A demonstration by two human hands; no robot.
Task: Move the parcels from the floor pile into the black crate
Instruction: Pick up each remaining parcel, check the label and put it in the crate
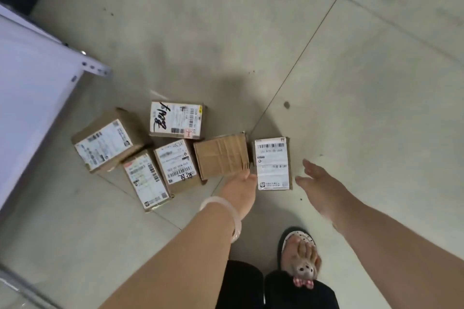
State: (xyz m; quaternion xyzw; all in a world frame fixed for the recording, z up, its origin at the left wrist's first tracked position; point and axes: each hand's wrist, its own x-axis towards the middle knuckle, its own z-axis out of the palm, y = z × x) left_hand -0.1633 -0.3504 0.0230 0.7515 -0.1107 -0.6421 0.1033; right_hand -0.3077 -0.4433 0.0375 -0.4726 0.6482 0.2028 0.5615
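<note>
As our spread left hand (240, 184) and right hand (316, 179) flank it, we'd clasp the stiff, probably light parcel (272, 163) by its sides.

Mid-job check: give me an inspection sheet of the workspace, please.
Surface: grey tiled floor, a few dark specks.
Job's things: six cardboard parcels clustered on the floor; rightmost labelled parcel lies beside a plain brown parcel; black crate not in view.
Clutter: nothing seen.
Hands: left hand reaches to the labelled parcel's left edge; right hand open, apart on its right; neither holds it.
Cables: nothing seen.
Surroundings: white shelf unit at left; sandalled foot below.
</note>
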